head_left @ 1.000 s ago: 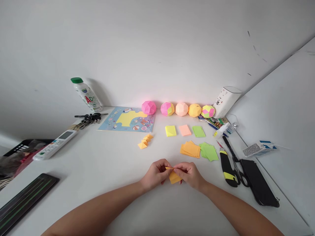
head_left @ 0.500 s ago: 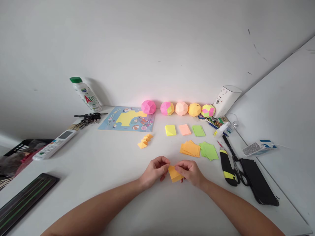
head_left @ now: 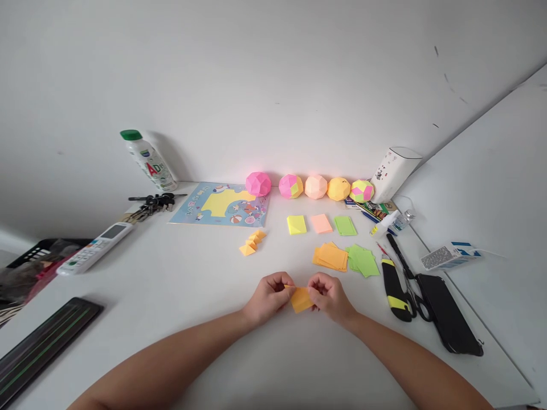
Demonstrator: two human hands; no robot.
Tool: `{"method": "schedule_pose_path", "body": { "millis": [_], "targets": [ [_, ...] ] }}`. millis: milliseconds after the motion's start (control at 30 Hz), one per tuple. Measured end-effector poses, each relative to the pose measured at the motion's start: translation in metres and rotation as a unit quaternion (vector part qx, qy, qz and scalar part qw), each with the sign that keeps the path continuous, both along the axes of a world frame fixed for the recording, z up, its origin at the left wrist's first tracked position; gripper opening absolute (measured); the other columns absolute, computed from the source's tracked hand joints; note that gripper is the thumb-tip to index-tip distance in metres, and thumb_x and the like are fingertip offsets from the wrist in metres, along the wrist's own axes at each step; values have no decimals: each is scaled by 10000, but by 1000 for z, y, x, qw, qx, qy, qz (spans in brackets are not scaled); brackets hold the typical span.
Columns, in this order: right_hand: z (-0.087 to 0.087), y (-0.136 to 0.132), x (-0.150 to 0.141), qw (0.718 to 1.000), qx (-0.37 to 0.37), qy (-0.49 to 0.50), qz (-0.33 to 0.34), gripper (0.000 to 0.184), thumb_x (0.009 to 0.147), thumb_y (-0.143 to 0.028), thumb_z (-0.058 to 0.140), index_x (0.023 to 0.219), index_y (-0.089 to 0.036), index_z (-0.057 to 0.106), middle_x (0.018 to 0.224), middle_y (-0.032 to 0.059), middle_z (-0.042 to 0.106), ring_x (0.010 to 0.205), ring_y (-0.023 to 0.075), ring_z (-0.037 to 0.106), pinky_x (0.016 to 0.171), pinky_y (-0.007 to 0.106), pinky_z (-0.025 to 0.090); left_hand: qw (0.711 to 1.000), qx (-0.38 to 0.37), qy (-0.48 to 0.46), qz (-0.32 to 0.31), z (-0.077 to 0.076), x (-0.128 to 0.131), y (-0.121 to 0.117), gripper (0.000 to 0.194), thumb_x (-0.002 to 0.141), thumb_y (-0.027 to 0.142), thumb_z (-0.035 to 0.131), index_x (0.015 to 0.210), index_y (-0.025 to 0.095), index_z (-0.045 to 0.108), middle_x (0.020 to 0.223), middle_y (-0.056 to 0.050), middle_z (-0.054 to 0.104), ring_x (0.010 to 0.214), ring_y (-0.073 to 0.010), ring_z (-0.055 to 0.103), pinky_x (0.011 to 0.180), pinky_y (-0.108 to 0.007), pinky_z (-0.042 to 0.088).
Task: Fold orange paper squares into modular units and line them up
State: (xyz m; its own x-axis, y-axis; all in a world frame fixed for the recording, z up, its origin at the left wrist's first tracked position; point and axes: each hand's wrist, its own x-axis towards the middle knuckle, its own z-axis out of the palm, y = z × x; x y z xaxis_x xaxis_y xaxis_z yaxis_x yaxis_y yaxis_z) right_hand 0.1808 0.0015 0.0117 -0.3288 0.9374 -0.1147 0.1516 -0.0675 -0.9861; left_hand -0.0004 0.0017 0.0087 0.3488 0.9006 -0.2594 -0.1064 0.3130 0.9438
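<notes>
Beyond orange paper [head_left: 302, 300], "AD" bottle [head_left: 150, 164]

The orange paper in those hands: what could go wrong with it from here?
The orange paper is pinched by both the left hand and the right hand, so an uneven pull might crease or tear it. The small folded orange pieces lie beyond the left hand; a stray brush could shift them.

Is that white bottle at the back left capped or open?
Capped: the green cap sits on top of the white bottle, covering its mouth. Whether it is screwed tight, I cannot tell.
</notes>
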Motion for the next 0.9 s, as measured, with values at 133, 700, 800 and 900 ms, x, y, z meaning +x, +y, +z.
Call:
{"method": "schedule_pose_path", "body": {
  "millis": [133,700,800,900],
  "targets": [
    [1,1,5,998,-30,47,4,136,785,-286,513,718,-190,443,534,-59,494,446,100,527,431,204,396,1000,-6,-24,10,-4,-3,2,265,703,382,634,643,162,500,425,78,400,370,-45,306,370,-176,261],
    [-5,3,6,998,-24,65,8,386,809,-433,540,1058,-157,644,637,12,606,511,126,563,459,243,403,998,5,-63,22,-6,2,2,362,708,427,649,932,163,545,596,40,513,489,-96,511,479,-248,456],
    [-3,5,7,996,-41,75,-4,313,802,-427,553,934,-175,682,676,10,597,516,106,519,461,234,399,998,0,-59,12,-3,1,2,366,708,407,653,964,172,538,616,52,472,493,-87,489,486,-245,448],
    [-4,6,6,996,-50,74,-9,227,727,-374,653,842,-180,673,700,3,598,530,102,504,488,239,423,997,9,-79,-4,0,0,-1,361,739,378,629,1028,199,507,707,27,504,609,-104,524,579,-247,444]
  ]
}}
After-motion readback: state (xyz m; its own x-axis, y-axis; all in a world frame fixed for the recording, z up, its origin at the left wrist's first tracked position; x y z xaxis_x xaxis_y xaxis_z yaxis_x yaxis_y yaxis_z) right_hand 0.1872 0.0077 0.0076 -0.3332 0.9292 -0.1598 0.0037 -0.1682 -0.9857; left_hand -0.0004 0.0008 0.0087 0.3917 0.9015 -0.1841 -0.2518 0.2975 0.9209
